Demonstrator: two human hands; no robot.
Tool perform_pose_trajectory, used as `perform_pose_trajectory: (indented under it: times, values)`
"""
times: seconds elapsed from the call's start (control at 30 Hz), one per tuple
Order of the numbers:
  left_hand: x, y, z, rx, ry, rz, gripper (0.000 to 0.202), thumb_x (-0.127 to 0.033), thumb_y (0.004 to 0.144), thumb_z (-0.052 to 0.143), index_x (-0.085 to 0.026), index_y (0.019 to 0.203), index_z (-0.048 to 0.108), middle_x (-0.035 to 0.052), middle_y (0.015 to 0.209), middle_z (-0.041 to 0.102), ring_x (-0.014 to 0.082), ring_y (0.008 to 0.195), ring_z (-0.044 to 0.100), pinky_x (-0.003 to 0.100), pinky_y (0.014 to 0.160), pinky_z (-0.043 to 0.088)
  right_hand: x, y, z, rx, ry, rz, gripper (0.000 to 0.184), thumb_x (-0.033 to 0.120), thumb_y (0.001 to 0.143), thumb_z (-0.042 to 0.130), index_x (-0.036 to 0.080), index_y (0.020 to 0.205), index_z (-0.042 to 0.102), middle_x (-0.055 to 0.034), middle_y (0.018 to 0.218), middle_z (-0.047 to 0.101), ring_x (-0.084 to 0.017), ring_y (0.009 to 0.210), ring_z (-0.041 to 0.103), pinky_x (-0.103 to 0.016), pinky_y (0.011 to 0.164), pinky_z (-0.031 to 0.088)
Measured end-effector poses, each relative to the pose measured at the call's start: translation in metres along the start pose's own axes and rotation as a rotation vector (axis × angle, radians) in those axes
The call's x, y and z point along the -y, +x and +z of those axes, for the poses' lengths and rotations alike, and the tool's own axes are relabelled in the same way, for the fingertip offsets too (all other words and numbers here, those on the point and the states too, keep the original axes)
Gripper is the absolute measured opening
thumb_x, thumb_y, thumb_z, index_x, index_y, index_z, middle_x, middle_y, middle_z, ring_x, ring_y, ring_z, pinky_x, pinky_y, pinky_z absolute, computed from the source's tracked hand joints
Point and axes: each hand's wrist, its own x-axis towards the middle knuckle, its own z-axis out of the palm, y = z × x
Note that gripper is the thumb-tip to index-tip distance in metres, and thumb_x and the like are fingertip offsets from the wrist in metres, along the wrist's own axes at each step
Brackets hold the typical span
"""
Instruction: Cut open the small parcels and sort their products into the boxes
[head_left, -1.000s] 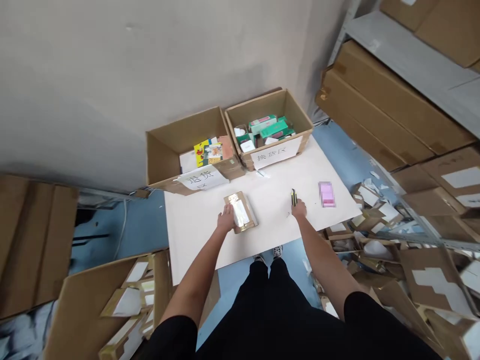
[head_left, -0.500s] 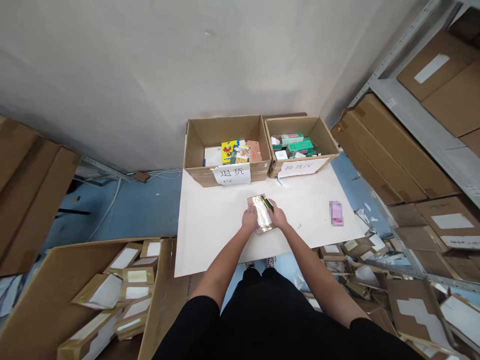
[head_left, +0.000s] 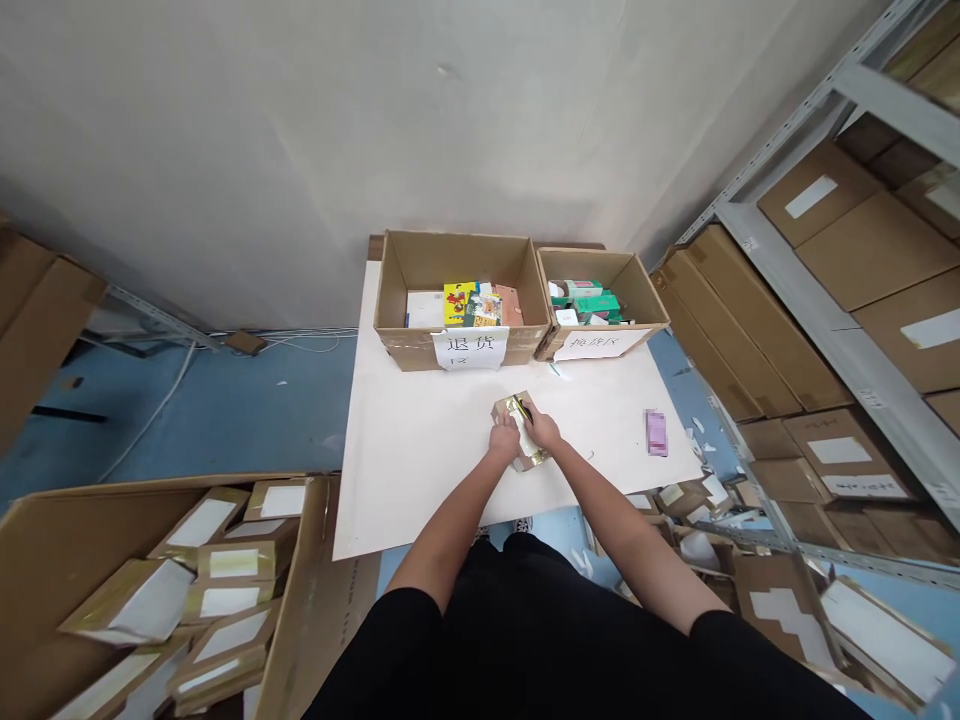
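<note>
A small cardboard box (head_left: 498, 408) with shiny tape and a white label lies slightly turned on the white table (head_left: 420, 450). My left hand (head_left: 505, 437) grips its left side, with the fingers over the top. Closed around a black and yellow box cutter (head_left: 522, 407), my right hand (head_left: 543, 428) rests over the right part of the box. The cutter points away from me across the upper end of the box. Its blade is too small to make out.
Two open cartons with handwritten labels, a larger one (head_left: 405, 345) and a smaller one (head_left: 652, 330), stand at the table's back. A pink blurred item (head_left: 656, 433) lies right. A big carton (head_left: 311, 590) of parcels is left; shelving (head_left: 780, 240) with boxes stands right.
The view has shifted a little. The small box is turned more, and my left hand has slid further over its top, nearer my right hand. The cutter stays in my right hand.
</note>
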Motion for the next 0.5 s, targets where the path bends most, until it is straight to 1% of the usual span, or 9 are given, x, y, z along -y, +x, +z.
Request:
perform_pose_trajectory:
  times: [0.07,0.17,0.33,0.4,0.5]
  values:
    - [0.003,0.000,0.001,-0.010,-0.012,0.019,0.108,-0.047,0.077,0.083,-0.018,0.166,0.031,0.0232,0.174,0.020,0.0447,0.160,0.018,0.057,0.120,0.038,0.001,-0.002,0.000,-0.003,0.003,0.014,0.055,0.028,0.105,0.047,0.027,0.160,0.040,-0.0088,0.118,0.077,-0.024,0.101,0.073,-0.029,0.084,0.050]
    - [0.004,-0.002,0.003,0.002,0.032,0.013,0.108,-0.043,0.080,0.080,-0.016,0.168,0.024,0.0239,0.174,0.014,0.0431,0.162,0.012,0.057,0.121,0.036,0.002,-0.008,0.000,0.007,0.001,0.013,0.055,0.028,0.105,0.048,0.028,0.159,0.041,-0.0071,0.120,0.077,-0.023,0.103,0.073,-0.028,0.086,0.051]
    - [-0.004,-0.004,-0.001,0.093,0.180,-0.061,0.114,-0.039,0.080,0.078,-0.015,0.170,0.013,0.0196,0.176,0.005,0.0380,0.164,0.002,0.052,0.125,0.032,0.010,-0.013,-0.003,0.072,-0.088,0.071,0.053,0.029,0.108,0.045,0.029,0.161,0.038,-0.0085,0.125,0.075,-0.024,0.109,0.072,-0.028,0.086,0.050]
    - [-0.006,-0.006,-0.004,0.119,0.223,-0.084,0.114,-0.041,0.081,0.077,-0.017,0.171,0.012,0.0167,0.177,0.003,0.0365,0.164,-0.001,0.051,0.126,0.029,0.016,-0.013,-0.006,0.092,-0.133,0.082,0.053,0.029,0.108,0.044,0.030,0.161,0.037,-0.0093,0.126,0.075,-0.025,0.111,0.071,-0.029,0.086,0.050]
    - [-0.010,-0.008,-0.008,0.152,0.257,-0.118,0.113,-0.046,0.081,0.077,-0.024,0.171,0.011,0.0127,0.178,0.001,0.0358,0.164,-0.002,0.054,0.125,0.032,0.021,-0.017,-0.012,0.124,-0.163,0.078,0.054,0.024,0.106,0.044,0.030,0.160,0.039,-0.0097,0.126,0.075,-0.026,0.112,0.072,-0.030,0.086,0.050]
